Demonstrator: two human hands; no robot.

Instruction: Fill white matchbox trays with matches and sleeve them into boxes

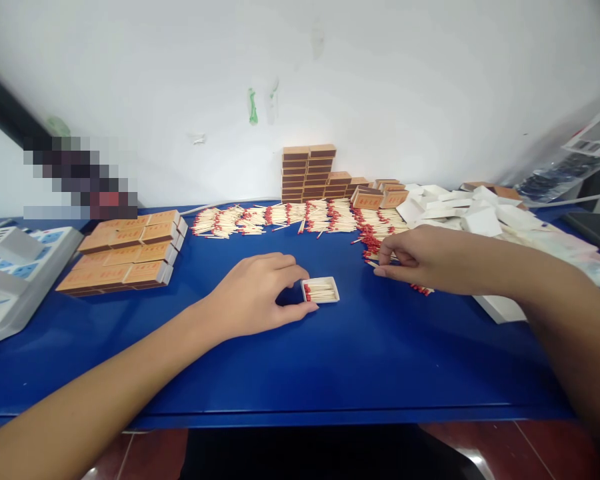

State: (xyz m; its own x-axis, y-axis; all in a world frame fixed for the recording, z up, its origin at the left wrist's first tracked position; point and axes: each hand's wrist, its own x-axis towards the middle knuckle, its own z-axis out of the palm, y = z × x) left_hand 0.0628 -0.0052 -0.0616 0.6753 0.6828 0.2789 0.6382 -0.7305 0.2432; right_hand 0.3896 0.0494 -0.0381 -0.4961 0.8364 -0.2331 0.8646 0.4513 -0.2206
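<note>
My left hand (260, 293) has its thumb and fingers around the left end of a small white matchbox tray (334, 297), which lies on the blue table. Red-tipped matches (320, 291) lie inside it, their heads toward the left. To the right, my right hand (413, 260) is closed in a pinch at the edge of the loose match pile (370, 233); a match (371, 265) shows at the tips of its thumb and finger.
Rows of orange matchboxes (125, 253) lie at the left beside a white power strip (45, 280). More matchboxes (307, 175) are stacked against the wall. White empty trays (480, 220) are heaped at the right. The blue table's front edge (300, 419) runs across below.
</note>
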